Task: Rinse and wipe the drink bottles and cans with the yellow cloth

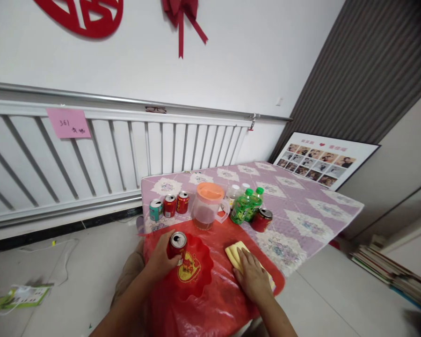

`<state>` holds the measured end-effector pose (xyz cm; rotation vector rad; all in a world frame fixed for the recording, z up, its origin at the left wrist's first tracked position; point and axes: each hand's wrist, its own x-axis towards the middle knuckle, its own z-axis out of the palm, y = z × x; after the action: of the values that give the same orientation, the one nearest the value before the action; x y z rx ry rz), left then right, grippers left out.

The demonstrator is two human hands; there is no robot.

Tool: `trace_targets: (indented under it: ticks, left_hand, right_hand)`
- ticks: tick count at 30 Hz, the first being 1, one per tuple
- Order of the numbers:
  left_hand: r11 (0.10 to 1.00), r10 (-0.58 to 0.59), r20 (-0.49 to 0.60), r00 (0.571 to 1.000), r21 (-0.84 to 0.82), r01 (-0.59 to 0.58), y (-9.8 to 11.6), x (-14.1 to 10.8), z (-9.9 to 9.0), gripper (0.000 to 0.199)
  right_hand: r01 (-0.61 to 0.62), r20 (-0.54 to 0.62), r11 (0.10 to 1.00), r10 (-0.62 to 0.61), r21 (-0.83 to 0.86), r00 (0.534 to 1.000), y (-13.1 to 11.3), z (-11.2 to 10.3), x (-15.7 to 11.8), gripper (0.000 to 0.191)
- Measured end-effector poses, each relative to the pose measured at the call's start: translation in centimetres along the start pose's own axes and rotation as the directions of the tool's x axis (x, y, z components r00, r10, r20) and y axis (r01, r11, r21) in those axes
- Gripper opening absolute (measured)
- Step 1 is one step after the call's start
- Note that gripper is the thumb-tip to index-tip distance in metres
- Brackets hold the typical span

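My left hand is wrapped round a dark red drink can, its opened top facing up. That can is held over the left edge of a red scalloped tray with a gold emblem. On the right, my right hand rests on a folded yellow cloth, fingers stretched along it. Both the cloth and the tray lie on a red plastic sheet. Behind them stands a clear pitcher with an orange lid and a little brownish liquid at its bottom.
Left of the pitcher are a teal can and two red cans. Green-capped bottles and a wide red can stand to its right. A purple patterned cloth covers the table. Behind it runs a white radiator.
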<state>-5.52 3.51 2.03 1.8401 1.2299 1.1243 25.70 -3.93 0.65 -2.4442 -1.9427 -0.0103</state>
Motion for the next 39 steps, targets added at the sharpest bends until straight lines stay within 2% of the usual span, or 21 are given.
trace_targets:
  ticks: [4,9,19,23,30,34,39]
  left_hand:
    - [1.0,-0.015,0.004,1.0,-0.005,0.015,-0.1,0.0,0.2,0.072]
    - [0.996,-0.094,-0.007,0.996,0.006,0.094,-0.4,-0.2,0.9,0.079]
    - [0.987,-0.138,-0.072,0.988,0.078,0.143,-0.7,-0.4,1.3,0.07]
    - [0.99,-0.123,-0.105,0.987,0.062,0.13,0.0,-0.2,1.4,0.068]
    - [0.98,-0.192,-0.054,0.98,0.05,0.195,2.3,-0.5,3.5,0.067]
    - [0.976,-0.204,-0.028,0.979,0.078,0.206,2.1,-0.9,4.4,0.067]
    - [0.974,-0.21,-0.031,0.977,0.078,0.212,1.9,-1.0,4.5,0.068]
  right_hand:
    - [-0.006,-0.002,1.0,0.006,0.011,1.0,0.1,0.2,0.0,0.057]
    - [-0.01,-0.001,1.0,0.01,0.019,1.0,0.2,0.4,0.0,0.058]
    - [-0.012,-0.019,1.0,0.012,0.016,1.0,0.6,1.1,0.2,0.057]
    - [-0.007,-0.025,1.0,0.007,0.027,1.0,0.9,1.4,0.3,0.057]
    - [0.035,-0.121,0.997,-0.026,0.073,0.992,1.5,1.9,0.0,0.054]
    - [0.047,-0.137,0.994,-0.033,0.097,0.99,1.6,2.2,-0.1,0.054]
    - [0.034,-0.134,0.993,-0.019,0.111,0.991,1.4,2.1,-0.1,0.054]
